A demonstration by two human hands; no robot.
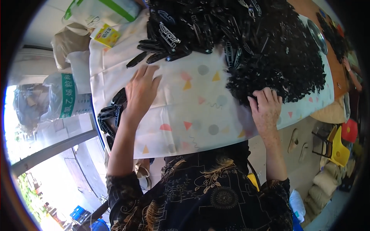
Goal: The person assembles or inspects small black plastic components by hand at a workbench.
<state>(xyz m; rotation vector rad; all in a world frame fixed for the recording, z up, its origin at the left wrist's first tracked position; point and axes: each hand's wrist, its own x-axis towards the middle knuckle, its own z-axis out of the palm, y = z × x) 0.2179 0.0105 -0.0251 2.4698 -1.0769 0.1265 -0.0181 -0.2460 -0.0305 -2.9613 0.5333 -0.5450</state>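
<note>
My left hand (142, 87) hovers over the left part of the table, its fingers and thumb apart with nothing seen in them. Just beyond its fingertips lies a long, narrow black plastic piece (137, 59), beside more such glossy pieces (152, 47). My right hand (266, 104) rests at the near edge of a heap of small black parts (275, 75). Its fingers curl down toward the thumb; whatever they pinch is too small or hidden to make out. Left of my left wrist, several black pieces with pale outlines (110, 112) lie along the table edge.
A patterned white cloth (181, 131) covers the table. Long black pieces (200, 29) pile up at the back. A yellow packet (106, 35) and a green-edged bag (102, 11) are at back left. A round metal dish (317, 37) borders the heap. A yellow chair (339, 148) stands right.
</note>
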